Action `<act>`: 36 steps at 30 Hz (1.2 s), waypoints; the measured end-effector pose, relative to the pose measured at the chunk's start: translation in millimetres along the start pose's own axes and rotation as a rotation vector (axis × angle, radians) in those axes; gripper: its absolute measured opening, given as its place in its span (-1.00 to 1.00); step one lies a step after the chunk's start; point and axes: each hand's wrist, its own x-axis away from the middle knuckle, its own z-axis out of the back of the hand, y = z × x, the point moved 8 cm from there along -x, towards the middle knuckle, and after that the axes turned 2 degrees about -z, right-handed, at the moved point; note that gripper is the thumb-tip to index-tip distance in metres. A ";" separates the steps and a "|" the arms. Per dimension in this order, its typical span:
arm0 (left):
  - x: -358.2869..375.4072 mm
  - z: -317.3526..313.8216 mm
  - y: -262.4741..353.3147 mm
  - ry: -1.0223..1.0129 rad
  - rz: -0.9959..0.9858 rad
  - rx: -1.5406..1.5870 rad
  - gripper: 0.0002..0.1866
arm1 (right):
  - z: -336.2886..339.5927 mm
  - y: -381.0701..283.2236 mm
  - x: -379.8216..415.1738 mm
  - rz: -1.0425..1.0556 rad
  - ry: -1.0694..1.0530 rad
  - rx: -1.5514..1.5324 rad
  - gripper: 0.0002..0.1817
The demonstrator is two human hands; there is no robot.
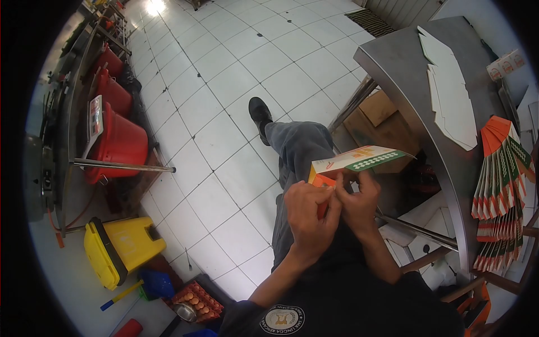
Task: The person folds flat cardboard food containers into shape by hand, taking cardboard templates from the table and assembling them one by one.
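Observation:
Over my lap I hold a partly folded cardboard box [359, 158], white on top with a green patterned side and orange flaps. My left hand [310, 218] pinches an orange flap at the box's near corner, its fingers closed. Beside it, close to touching, my right hand [359, 199] grips the near edge of the same box with thumb and fingers. The far end of the box points away to the right. Parts of the flaps are hidden behind my fingers.
A steel table [387, 67] stands to my right, with flat white cardboard sheets [449, 92] on it. Fanned box blanks [497, 174] lie at its near end. Red buckets [120, 137], a yellow bin [132, 244] and egg trays [199, 300] line the left side.

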 end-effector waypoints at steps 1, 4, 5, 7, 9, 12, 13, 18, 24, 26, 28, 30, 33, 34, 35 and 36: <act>1.0 -2.0 -0.1 -0.012 0.005 -0.002 -0.72 | -1.3 0.7 -0.6 0.020 0.016 0.014 -0.82; 1.7 -4.5 -1.9 -0.028 0.019 -0.002 -0.72 | -7.0 12.5 -0.2 0.017 0.037 0.017 -0.82; 1.5 -4.8 -2.8 -0.030 0.023 -0.001 -0.72 | -8.4 11.9 -0.8 0.018 0.040 0.010 -0.82; 0.7 -5.3 -4.2 -0.022 0.021 -0.011 -0.72 | -9.9 9.2 -2.1 0.019 0.047 0.001 -0.82; -1.8 -4.3 -5.7 -0.016 0.021 -0.020 -0.72 | -9.7 7.6 -2.9 0.010 0.038 -0.002 -0.83; -5.6 -1.2 -6.7 -0.011 0.029 -0.025 -0.72 | -10.3 14.2 -3.0 -0.078 -0.021 -0.105 -0.85; -6.3 0.0 -7.4 -0.008 0.031 -0.026 -0.72 | -11.0 17.8 -2.4 -0.121 -0.049 -0.156 -0.85; -6.4 0.0 -5.7 -0.012 0.028 -0.012 -0.71 | -8.1 25.5 -7.1 -0.200 -0.100 -0.227 -0.87; -2.8 -2.2 -4.6 -0.017 0.036 -0.004 -0.71 | -6.0 9.2 -14.8 0.000 -0.094 -0.034 -0.87; -1.3 -3.5 -3.9 -0.020 0.039 0.000 -0.71 | -6.9 7.7 -13.6 0.059 -0.070 -0.007 -0.85; -0.6 -4.2 -3.6 -0.021 0.032 -0.001 -0.71 | -7.7 9.8 -11.6 0.112 -0.032 0.013 -0.82; -0.2 -4.8 -3.6 -0.024 0.030 0.005 -0.71 | -8.2 10.4 -9.5 0.137 -0.015 0.022 -0.81; 0.0 -5.7 -4.4 -0.026 0.034 0.014 -0.72 | -10.1 11.8 -7.6 0.159 0.020 0.050 -0.80; 0.2 -6.2 -4.8 -0.027 0.037 0.013 -0.72 | -11.0 11.9 -7.2 0.164 0.032 0.061 -0.80; 0.2 -6.7 -4.9 -0.030 0.039 0.013 -0.72 | -12.1 12.9 -7.0 0.150 0.041 0.059 -0.81; -0.1 -7.2 -4.8 -0.032 0.040 0.014 -0.72 | -13.2 13.5 -7.0 0.137 0.050 0.057 -0.81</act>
